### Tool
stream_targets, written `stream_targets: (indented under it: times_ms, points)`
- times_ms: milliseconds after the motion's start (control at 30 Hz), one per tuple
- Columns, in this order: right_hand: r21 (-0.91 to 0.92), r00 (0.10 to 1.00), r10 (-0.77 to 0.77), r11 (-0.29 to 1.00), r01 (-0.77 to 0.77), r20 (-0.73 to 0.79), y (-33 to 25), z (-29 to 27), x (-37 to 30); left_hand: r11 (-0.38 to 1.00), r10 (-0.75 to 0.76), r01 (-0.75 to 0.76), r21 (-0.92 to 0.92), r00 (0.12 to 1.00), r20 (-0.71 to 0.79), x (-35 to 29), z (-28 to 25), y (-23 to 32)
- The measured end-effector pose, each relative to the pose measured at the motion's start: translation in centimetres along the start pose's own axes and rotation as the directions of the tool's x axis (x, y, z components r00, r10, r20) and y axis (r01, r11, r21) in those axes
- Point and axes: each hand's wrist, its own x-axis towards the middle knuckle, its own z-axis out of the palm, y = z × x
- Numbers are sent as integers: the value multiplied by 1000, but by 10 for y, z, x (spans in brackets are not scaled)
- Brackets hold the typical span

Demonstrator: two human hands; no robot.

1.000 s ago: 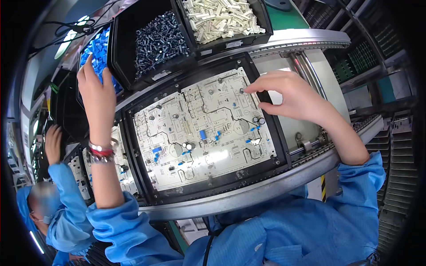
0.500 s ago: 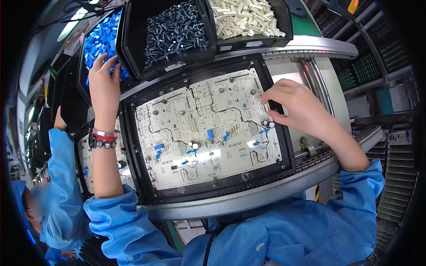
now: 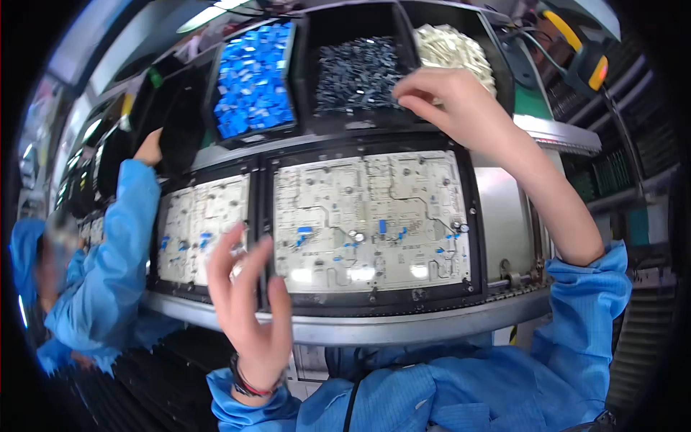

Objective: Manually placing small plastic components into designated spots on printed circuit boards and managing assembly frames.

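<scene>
A circuit board (image 3: 324, 263), pale with blue parts, several dark capacitors and white-topped ones, lies flat in a black frame (image 3: 425, 301). Over the frame's left near side hovers my left hand (image 3: 252, 309), palm up, fingers spread, nothing visible in it. My right hand (image 3: 468, 108) reaches across the board to the bin of small dark cylindrical parts (image 3: 360, 72), at its right side. Its thumb and forefinger tips are drawn close together; whatever may be between them is too small to make out. That hand partly covers the bin of cream-coloured strips (image 3: 453, 47).
A bin of blue block-shaped parts (image 3: 255, 79) stands left of the dark-part bin. A second framed board (image 3: 205, 248) lies to the left, beside a co-worker's blue sleeve (image 3: 115, 252). A metal rail (image 3: 374, 330) runs along the near edge. A yellow-and-black tool (image 3: 586, 61) hangs far right.
My left hand has left the blue-part bin and come back toward me, fingers spread. My right hand has gone from the board's right edge to the dark-part bin. The view has shifted left.
</scene>
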Motion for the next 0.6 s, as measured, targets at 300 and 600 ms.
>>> stream_targets:
  times_ms: [300,600]
  points:
    - [-619,945,-262,715,326,195,92,58,41,923,-244,300,239,940,-239,-127,-125,41]
    - [-666,935,-25,696,270,353,71,58,84,455,114,514,727,776,-620,-137,-268,90]
